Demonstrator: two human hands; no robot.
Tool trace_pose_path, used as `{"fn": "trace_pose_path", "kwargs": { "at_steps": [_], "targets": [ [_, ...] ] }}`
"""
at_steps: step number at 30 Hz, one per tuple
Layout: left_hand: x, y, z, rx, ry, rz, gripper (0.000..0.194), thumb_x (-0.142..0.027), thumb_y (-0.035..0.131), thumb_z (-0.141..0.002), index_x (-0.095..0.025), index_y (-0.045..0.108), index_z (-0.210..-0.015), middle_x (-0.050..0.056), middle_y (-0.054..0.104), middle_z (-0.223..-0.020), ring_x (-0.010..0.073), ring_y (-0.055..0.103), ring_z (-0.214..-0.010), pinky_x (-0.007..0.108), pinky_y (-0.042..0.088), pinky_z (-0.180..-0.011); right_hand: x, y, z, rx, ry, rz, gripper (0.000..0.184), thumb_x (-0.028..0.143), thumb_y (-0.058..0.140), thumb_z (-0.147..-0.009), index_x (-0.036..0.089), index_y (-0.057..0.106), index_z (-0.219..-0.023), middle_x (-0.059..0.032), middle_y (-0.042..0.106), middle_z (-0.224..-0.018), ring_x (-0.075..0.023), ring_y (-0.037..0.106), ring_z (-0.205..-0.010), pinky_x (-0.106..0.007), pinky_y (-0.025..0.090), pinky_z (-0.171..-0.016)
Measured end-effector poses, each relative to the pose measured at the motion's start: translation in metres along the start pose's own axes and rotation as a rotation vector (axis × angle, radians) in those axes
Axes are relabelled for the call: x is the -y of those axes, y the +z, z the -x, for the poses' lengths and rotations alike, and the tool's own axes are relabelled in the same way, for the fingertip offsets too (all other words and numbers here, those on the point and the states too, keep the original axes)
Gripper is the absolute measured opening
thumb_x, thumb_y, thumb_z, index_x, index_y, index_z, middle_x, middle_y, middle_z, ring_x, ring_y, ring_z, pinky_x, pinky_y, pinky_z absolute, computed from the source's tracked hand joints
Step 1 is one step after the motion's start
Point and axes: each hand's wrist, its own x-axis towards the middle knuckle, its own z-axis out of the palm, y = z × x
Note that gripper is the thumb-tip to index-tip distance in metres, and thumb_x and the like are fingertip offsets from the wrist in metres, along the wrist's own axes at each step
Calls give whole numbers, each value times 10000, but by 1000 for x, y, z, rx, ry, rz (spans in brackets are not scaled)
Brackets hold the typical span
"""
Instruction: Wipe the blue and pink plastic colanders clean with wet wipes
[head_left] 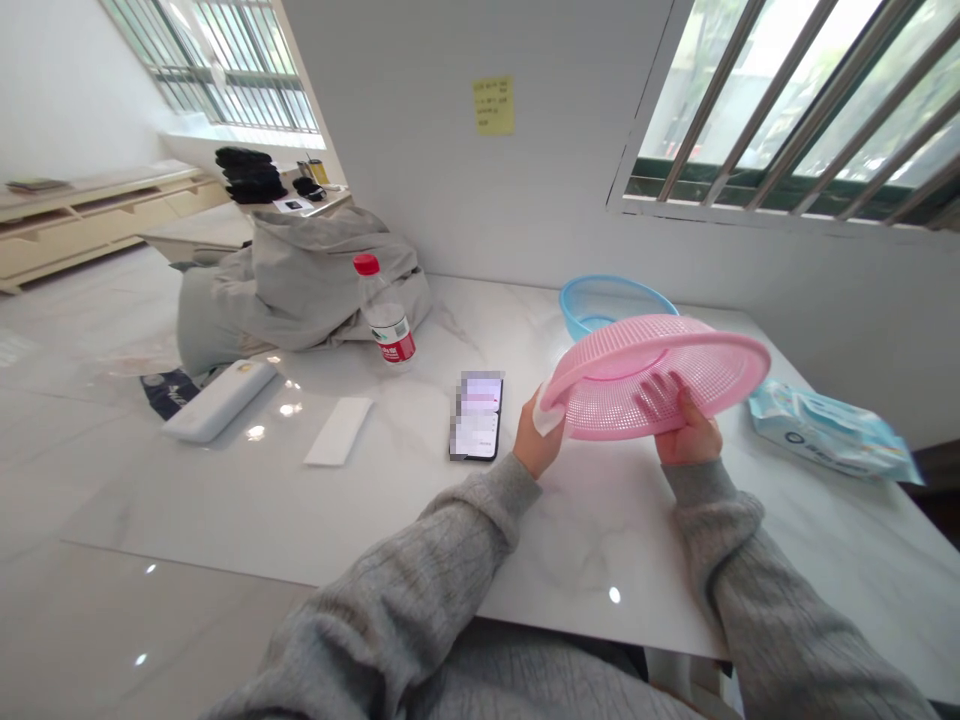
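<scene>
A pink plastic colander (667,365) is held tilted above the table, its open side turned toward me. My right hand (690,432) grips its near rim, the thumb inside and the fingers showing through the mesh behind. At the colander's left edge, my left hand (538,435) is closed on a white wipe (553,412) folded over the rim. Most of the left fingers are hidden behind the wipe and rim. Behind the colander stands a blue basket (611,300), partly covered by it.
A phone (478,415) lies left of my left hand, and a wet-wipe pack (829,430) at the right. Farther left are a bottle with a red cap (386,315), a white card (339,432), a white case (221,400) and a grey cloth bundle (307,280).
</scene>
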Motion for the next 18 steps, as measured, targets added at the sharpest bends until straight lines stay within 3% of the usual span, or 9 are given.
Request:
{"fn": "trace_pose_path", "kwargs": {
  "at_steps": [6, 13, 16, 18],
  "targets": [
    [10, 3, 2, -23, -62, 178, 468, -409, 792, -832, -197, 718, -1242, 112, 730, -1292, 328, 647, -1282, 517, 453, -1179, -5, 5, 8, 60, 34, -34, 377, 445, 730, -832, 242, 730, -1150, -57, 664, -1324, -240, 683, -1152, -516, 581, -1014],
    [26, 14, 7, -184, -359, 495, 563, -371, 902, -678, -186, 717, -1176, 121, 724, -1306, 322, 678, -1237, 519, 499, -1136, -17, 25, 38, 144, 236, -75, 415, 447, 676, -869, 321, 678, -1265, -11, 596, -1452, -227, 579, -1344, -551, 492, -1134],
    [24, 14, 7, -234, -400, 505, 598, -367, 929, -637, -157, 720, -1156, 138, 732, -1283, 317, 690, -1213, 494, 508, -1123, -19, 24, 40, 194, 308, -17, 451, 512, 676, -855, 330, 672, -1267, -21, 631, -1409, -252, 588, -1340, -584, 508, -1109],
    [22, 13, 7, -244, -383, 459, 564, -387, 919, -656, -152, 736, -1135, 139, 751, -1235, 304, 704, -1182, 471, 521, -1103, -15, 17, 32, 162, 235, 134, 437, 537, 712, -810, 267, 727, -1152, -69, 691, -1300, -292, 632, -1273, -590, 533, -1074]
  ]
}}
